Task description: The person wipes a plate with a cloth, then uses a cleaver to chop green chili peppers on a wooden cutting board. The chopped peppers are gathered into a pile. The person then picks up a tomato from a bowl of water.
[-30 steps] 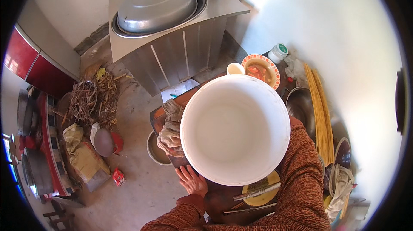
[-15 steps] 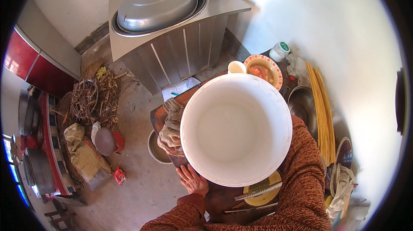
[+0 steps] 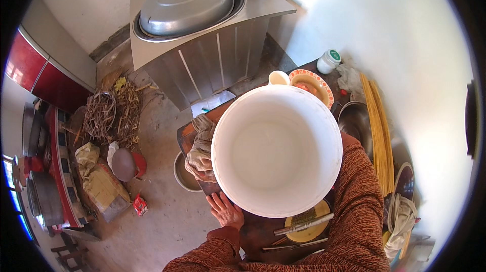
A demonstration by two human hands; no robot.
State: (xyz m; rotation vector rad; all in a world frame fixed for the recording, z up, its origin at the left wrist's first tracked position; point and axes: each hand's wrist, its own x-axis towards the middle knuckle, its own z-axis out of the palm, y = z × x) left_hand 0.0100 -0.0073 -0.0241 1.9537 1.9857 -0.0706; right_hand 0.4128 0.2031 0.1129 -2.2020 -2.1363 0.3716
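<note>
left fingers [image 3: 218, 203] spread, empty, on wooden table [image 3: 254, 235]; smooth, round white tub [image 3: 276, 153] hides right fingers; can't tell grip.

Washed-out glare on the right wall [image 3: 400, 64], fisheye-bent edges, black corners.

Sunlit white wall [image 3: 415, 59], grey floor [image 3: 162, 211]

My bare left hand [image 3: 226, 213] is palm down, fingers slightly parted and pointing forward and left. My left forearm, in a rust-brown flecked knit sleeve [image 3: 205, 253], angles inward. My right arm [image 3: 358, 206], sleeved alike, reaches forward; its hand is hidden.
</note>
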